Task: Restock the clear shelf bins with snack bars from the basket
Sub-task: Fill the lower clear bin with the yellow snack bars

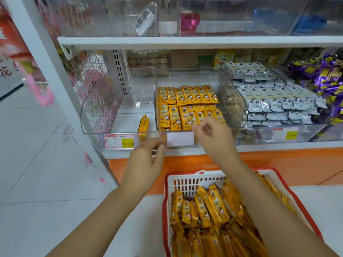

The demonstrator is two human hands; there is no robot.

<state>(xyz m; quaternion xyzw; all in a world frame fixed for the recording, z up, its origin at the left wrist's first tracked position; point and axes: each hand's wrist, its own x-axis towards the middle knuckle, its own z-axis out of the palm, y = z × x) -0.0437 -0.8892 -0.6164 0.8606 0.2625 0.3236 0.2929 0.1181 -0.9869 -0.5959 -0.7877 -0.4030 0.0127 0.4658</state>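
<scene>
Shop shelf (185, 42) with clear bins: the middle bin (187, 78) holds 2 rows of yellow snack bars (187, 106), and the left bin (118, 101) has just 1 lone bar (143, 123). Left hand (146, 162) hovers loosely open at the bin front; right hand (213, 138) is curled with nothing visibly gripped (bit blurry). The basket (185, 180) below is full of bars.

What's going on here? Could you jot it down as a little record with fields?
place: shop shelf with clear bins
middle bin: two rows of yellow snack bars
left bin: one yellow bar only
basket: white and red, many yellow bars
left hand: empty, below the bins
right hand: at middle bin's front edge, fingers curled
right bins: white packets, purple packets
</scene>
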